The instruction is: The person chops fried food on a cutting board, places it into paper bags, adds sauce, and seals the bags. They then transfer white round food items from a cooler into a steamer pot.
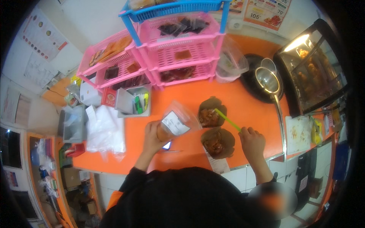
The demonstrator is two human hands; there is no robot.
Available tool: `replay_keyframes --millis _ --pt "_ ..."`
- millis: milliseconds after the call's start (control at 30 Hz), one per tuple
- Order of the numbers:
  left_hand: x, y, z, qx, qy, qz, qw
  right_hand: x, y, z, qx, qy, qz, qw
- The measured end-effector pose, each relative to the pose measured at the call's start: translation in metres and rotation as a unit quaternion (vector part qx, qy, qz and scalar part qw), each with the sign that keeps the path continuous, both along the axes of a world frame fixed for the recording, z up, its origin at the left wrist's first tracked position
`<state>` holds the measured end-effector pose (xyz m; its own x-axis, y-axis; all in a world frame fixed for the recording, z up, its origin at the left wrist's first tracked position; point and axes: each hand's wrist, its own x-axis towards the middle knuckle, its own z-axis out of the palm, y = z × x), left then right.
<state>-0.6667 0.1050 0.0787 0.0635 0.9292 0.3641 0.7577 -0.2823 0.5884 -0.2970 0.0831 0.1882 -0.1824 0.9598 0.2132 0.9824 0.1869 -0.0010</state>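
My left hand [152,136] grips a clear plastic pouch [191,116] with a white label [174,123] that bears writing; something orange-brown shows at its base. In my right hand [253,144] is a slim lime-green utensil [229,120]. Its far end reaches into the farther open brown carton [221,103], at the food [207,116] inside. Closer to me stands a second open carton [228,136], also holding brown, saucy food [214,144]. A printed paper slip [219,166] lies partly under this nearer carton.
Pink basket racks [176,42] line the back of the orange counter [179,95]. To the left are white plastic bags [105,132] and a metal tray [134,114] with markers. A strainer [268,81] rests on a black pan [248,68], near a lit food display case [310,68].
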Motion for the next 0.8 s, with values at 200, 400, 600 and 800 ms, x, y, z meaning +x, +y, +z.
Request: replay_keyframes --millis 200,400,600,800 --pt "0.001 0.009 0.001 0.050 -0.007 -0.054 0.997 -0.004 -0.010 0.069 -0.128 0.181 0.084 0.972" --pt "0.009 0.014 0.017 0.070 0.038 -0.117 0.990 -0.027 0.011 0.059 -0.165 0.120 0.164 0.965" --pt "0.023 0.019 0.023 0.051 0.038 -0.172 0.983 -0.024 0.047 0.036 -0.289 0.171 0.219 0.916" --pt "0.021 0.025 0.017 0.015 -0.006 -0.124 0.992 0.004 0.062 0.031 -0.431 0.363 0.106 0.819"
